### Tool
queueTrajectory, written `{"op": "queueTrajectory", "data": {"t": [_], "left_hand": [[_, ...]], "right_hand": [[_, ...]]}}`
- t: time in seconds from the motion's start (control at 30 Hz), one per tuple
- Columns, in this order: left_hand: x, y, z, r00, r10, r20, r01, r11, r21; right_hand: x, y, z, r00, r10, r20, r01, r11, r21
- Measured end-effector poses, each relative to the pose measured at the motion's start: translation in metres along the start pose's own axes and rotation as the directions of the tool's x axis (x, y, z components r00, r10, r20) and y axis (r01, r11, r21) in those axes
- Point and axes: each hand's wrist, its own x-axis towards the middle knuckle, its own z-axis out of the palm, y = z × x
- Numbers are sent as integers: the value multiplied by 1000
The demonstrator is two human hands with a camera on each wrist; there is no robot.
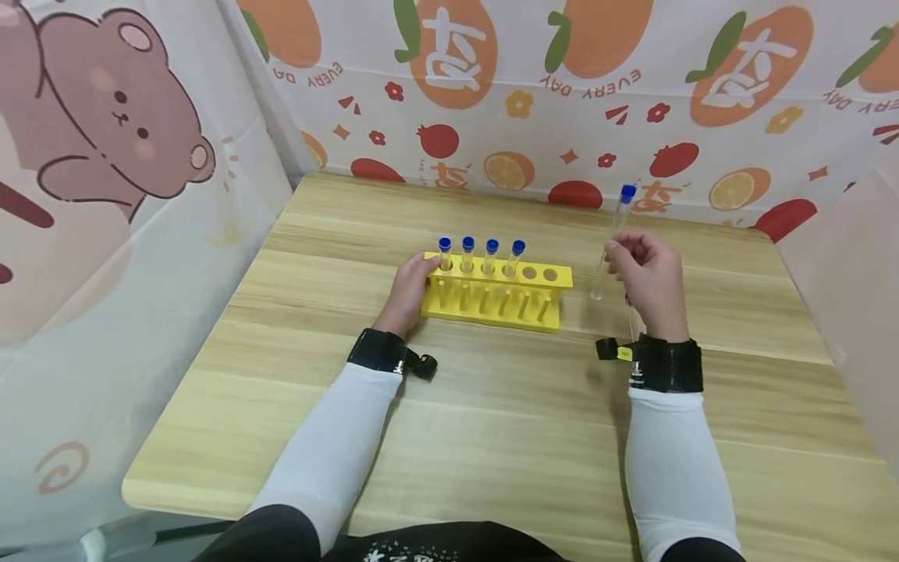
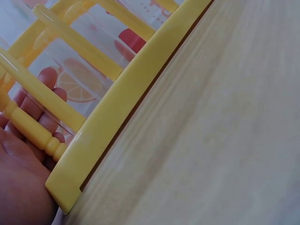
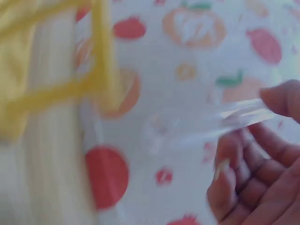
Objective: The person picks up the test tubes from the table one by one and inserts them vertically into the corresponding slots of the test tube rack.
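Observation:
A yellow test tube rack (image 1: 492, 318) stands on the table, several blue-capped test tubes (image 1: 492, 248) in its left holes; the two rightmost holes hold none. My left hand (image 1: 407, 293) grips the rack's left end, with the thumb on top; in the left wrist view its fingers (image 2: 49, 77) curl behind the end post. To the right of the rack, my right hand (image 1: 652, 277) pinches a clear test tube (image 1: 621, 212) with a blue cap, slightly tilted and cap up. In the right wrist view the tube (image 3: 201, 129) is blurred between thumb and fingers.
The wooden table (image 1: 492, 437) reaches back to a fruit-print cloth (image 1: 548, 117). A bear-print cloth (image 1: 105, 195) hangs at the left. Black wrist straps with small cameras (image 1: 424, 367) sit on both forearms.

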Motion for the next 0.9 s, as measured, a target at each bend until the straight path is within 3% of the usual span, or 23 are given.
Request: {"op": "queueTrajectory", "data": {"t": [0.13,0.2,0.4,0.53,0.73,0.9], "left_hand": [[-1,-1,0,1000,-12,-1,12,1000,6],[-2,-4,0,1000,-28,2,28,1000,12],[-7,-12,2,998,-63,18,63,997,39],[-6,-11,4,999,-37,14,35,997,70],[-1,-2,3,1000,5,-6,-4,998,70],[1,1,2,1000,-12,-12,13,998,58]], "right_hand": [[-7,-20,20,977,-201,-74,211,962,171],[-7,-24,31,965,-245,-91,259,943,211],[-7,-32,54,956,-284,-73,293,923,251],[-5,-34,58,944,-324,-56,328,917,225],[3,-34,59,915,-394,-90,403,906,128],[3,-34,63,923,-381,-56,385,918,97]]}}
